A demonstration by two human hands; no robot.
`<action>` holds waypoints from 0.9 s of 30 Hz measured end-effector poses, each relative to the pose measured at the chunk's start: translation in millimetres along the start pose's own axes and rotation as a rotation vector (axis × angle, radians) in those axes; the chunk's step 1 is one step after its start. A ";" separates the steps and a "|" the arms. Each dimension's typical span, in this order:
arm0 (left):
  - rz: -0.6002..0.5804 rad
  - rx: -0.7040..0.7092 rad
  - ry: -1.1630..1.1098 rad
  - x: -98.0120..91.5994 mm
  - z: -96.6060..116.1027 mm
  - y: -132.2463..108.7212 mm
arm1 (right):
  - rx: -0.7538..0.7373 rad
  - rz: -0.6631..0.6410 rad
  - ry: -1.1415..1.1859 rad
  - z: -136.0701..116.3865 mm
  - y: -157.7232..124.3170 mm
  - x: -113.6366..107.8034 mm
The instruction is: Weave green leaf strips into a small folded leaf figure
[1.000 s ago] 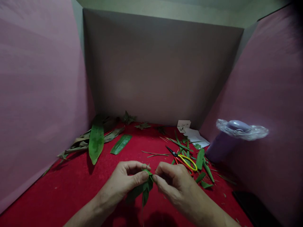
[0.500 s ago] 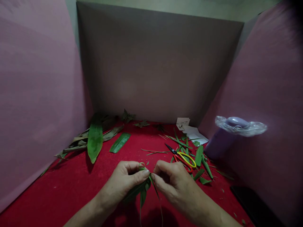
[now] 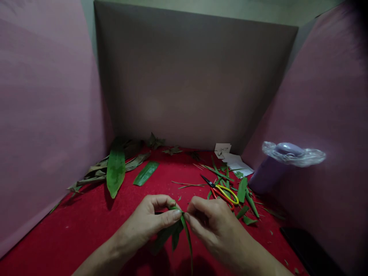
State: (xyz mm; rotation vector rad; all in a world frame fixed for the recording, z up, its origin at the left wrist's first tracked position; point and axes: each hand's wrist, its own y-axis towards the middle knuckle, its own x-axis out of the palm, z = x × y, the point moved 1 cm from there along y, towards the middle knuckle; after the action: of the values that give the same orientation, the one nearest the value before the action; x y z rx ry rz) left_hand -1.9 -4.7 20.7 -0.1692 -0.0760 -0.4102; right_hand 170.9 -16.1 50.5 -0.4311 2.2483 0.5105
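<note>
My left hand [image 3: 155, 216] pinches a bundle of green leaves [image 3: 174, 232] between thumb and fingers, close to me at the front of the red cloth. Leaf blades hang below the thumb, and one narrow strip trails down between my hands. My right hand [image 3: 212, 222] is closed in a pinch at the bundle's right edge, its fingertips almost touching my left thumb. A leaf strip [image 3: 187, 232] starts at those fingertips; the exact grip there is partly hidden. Scissors [image 3: 222, 190] with one yellow and one red handle lie just beyond my right hand.
Leaf cuttings [image 3: 243, 189] lie around the scissors. A purple bottle [image 3: 270, 172] with clear plastic round its top and white papers [image 3: 237, 163] stand at right. Large leaves [image 3: 115, 168] pile at left. A dark flat object [image 3: 310, 245] lies front right. Pink and grey panels enclose the table.
The leaf bundle has turned slightly in my fingers, and its hanging strips have shifted. Both hands stay nearly in place, still pinching.
</note>
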 end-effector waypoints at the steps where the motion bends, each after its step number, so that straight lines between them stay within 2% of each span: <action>1: -0.015 0.000 0.027 -0.7 1.2 -0.9 | -0.008 0.006 -0.020 0.5 -0.4 -0.1; 3: -0.033 0.014 0.082 -1.8 4.3 -2.7 | -0.023 0.014 -0.055 1.1 -1.5 -0.4; 9: 0.007 0.109 0.233 -2.7 11.0 -3.6 | -0.122 -0.014 -0.102 -3.0 -4.7 -1.8; 13: -0.040 0.205 0.267 -1.8 8.4 -2.1 | -0.095 -0.012 -0.118 -6.1 -5.0 -1.7; 27: -0.035 0.186 0.160 -3.1 0.4 3.3 | -0.048 -0.028 -0.088 -1.8 -7.1 1.3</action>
State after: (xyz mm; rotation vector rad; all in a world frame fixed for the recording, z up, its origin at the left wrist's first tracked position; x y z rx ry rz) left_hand -3.4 -0.4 20.3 0.0485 0.0407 -0.4480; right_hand 172.2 -23.4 49.0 -0.4546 2.1468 0.5590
